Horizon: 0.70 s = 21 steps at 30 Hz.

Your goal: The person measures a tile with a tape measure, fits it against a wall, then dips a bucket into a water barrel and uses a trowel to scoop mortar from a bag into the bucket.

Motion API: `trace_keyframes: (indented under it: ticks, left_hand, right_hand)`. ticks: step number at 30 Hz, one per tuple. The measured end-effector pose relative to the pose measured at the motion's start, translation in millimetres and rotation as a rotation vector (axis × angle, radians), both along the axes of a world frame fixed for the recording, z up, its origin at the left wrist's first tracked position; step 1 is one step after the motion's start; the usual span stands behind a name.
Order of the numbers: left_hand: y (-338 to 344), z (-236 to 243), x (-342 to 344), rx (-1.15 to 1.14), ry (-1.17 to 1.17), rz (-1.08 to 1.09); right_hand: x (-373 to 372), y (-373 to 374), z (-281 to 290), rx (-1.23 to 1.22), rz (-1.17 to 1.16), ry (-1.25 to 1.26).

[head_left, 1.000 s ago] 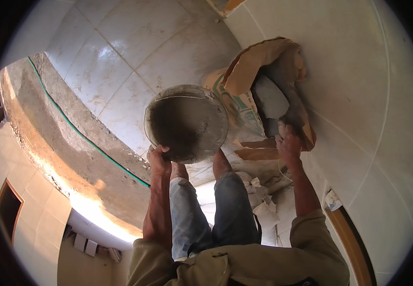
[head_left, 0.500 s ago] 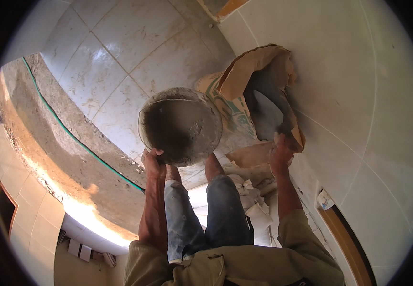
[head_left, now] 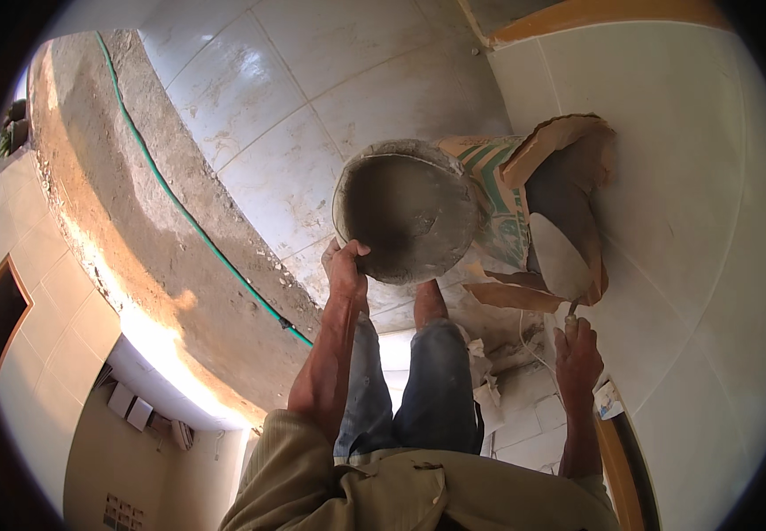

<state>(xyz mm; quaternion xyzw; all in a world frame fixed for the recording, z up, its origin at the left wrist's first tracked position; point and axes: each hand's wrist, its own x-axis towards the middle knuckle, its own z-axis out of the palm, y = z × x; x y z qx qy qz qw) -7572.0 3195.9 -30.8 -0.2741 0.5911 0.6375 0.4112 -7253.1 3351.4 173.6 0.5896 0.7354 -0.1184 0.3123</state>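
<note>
My left hand point(head_left: 346, 268) grips the near-left rim of a round, mortar-crusted bucket point(head_left: 440, 232), tilted so that I look into its dusty grey inside. In my right hand point(head_left: 579, 352) is the handle of a trowel point(head_left: 560, 257), my fingers closed around it. The trowel's broad pale blade lies at the mouth of a torn paper sack point(head_left: 498, 199) with green markings. Grey powder darkens the sack's inside, and its brown edges are folded back. Bucket and sack stand side by side, the sack against the wall on the right.
Large grey tiles point(head_left: 312, 53) cover the floor ahead, smeared with dirt. Along the left, a green hose point(head_left: 166, 186) runs over a rough bare strip point(head_left: 184, 252). A pale tiled wall point(head_left: 675, 177) rises on the right. White rubble and scraps point(head_left: 482, 367) lie near my legs.
My right hand has drawn back toward me, bringing the trowel blade to the sack's mouth from deeper inside. The view has shifted; my left hand still holds the bucket rim.
</note>
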Motion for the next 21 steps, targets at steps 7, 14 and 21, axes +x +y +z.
trace_keyframes:
  ticks: [7, 14, 21]
  left_hand:
    - [8, 12, 1, -0.034, -0.001, -0.008]
    - [-1, -15, 20, -0.141, 0.128, -0.031]
    - [0, 9, 6, -0.128, 0.051, -0.161]
  right_hand:
    - [-95, 9, -70, -0.001, 0.741, -0.060]
    - [-208, 0, -139, 0.355, 1.332, -0.302]
    - [-185, -14, -158, -0.165, 1.235, -0.177]
